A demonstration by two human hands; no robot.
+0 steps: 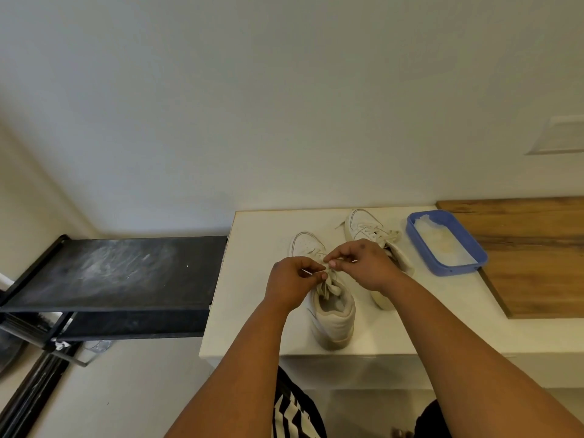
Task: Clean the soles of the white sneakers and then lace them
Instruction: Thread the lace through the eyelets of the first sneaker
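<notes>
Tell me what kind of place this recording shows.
Probably a home, perhaps an entryway or utility corner: a black shoe rack stands beside a white cabinet top against a plain wall, with a white sneaker being laced and a blue plastic tub nearby.

A white surface (259, 311) stands against the wall and carries two white sneakers — the nearer sneaker (328, 314) stands upright with its heel toward the front edge, and the farther sneaker (366, 230) lies behind it to the right, tipped toward its side. Just right of that one sits a blue tray (420, 245) holding something pale, partly over a wooden board (537, 257) — the board covers the surface's right end.
</notes>
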